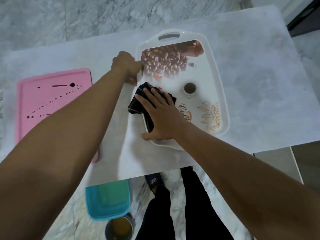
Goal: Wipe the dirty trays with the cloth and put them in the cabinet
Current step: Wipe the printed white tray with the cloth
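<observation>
I'm mid-wipe on tray 1 (213, 80): right hand (161, 116) flat on cloth (138, 104), left hand (127, 66) clamped on rim. Pink tray (52, 101) still spotted; cabinet step not yet done.

Dark cloth (147, 103) on white tray (206, 80), pink tray (52, 101) apparently spattered.

Cloth (149, 103) under right hand (161, 115), pressed on near-left corner of tray (218, 94). Left hand (127, 66) beyond and left of it, on the tray's left rim. Second tray (52, 101) well left. Both trays on table (259, 84). Tub (107, 198) below table edge, nearer than the hands.
</observation>
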`<state>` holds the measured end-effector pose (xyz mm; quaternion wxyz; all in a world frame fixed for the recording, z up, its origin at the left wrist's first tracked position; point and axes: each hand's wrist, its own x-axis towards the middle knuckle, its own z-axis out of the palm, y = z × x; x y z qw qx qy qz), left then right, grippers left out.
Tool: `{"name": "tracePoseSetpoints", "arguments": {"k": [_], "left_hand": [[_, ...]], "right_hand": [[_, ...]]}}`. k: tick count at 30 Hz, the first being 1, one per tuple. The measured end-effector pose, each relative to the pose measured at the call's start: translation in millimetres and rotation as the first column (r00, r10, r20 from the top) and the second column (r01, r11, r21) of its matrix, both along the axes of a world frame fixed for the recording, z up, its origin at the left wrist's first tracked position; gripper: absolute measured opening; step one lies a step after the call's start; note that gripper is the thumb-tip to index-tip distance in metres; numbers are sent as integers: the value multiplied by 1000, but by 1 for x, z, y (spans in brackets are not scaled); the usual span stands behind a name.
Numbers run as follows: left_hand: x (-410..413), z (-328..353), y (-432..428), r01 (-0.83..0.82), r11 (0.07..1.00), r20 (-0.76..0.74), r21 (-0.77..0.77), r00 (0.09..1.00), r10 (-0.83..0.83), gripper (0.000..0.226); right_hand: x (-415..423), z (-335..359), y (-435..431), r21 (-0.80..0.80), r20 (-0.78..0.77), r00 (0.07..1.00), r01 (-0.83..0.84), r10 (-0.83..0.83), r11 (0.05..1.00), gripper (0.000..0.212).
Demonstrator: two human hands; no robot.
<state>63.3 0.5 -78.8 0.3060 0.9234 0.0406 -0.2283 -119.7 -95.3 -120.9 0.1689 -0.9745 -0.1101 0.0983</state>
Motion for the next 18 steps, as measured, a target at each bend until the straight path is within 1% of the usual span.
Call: {"name": "tracePoseSetpoints", "arguments": {"k": [2,4,5,6,7,9,11,14,15,17,18], "left_hand": [[-26,-5,11,85,994,-90,70,993,-78,20],[-41,-11,19,81,997,-116,11,990,-79,24],[-43,-12,20,58,998,-103,-11,993,-59,27],[-43,-13,19,44,999,-76,1,996,-44,30],[-41,-13,17,35,999,-49,15,998,-34,28],[-42,-12,13,20,999,-27,27,999,-19,18],[-44,-14,12,-1,1000,-29,8,1000,2,15],[-45,-16,12,-56,998,-29,-17,998,56,21],[-47,-17,12,-43,999,-2,10,999,43,19],[-54,-18,11,-10,994,101,109,995,-1,18],[-60,-19,12,-10,991,143,131,990,-9,19]], "right_hand": [[-1,-3,1,12,-2,1000,15,-15,1000,120],[-2,-3,3,11,9,999,32,-32,999,113],[-3,-3,5,12,18,999,43,-44,999,110],[-5,-3,6,17,28,998,57,-58,998,108],[-7,-3,7,25,37,997,67,-68,997,105],[-17,-1,9,33,55,996,75,-77,997,101],[-35,-1,9,30,71,996,56,-58,998,99],[-63,-2,6,43,72,997,16,-19,999,93],[-70,-2,4,54,69,998,5,-9,999,90],[-78,0,2,79,53,999,-5,1,997,81],[-79,1,0,85,39,999,-9,6,996,76]]}}
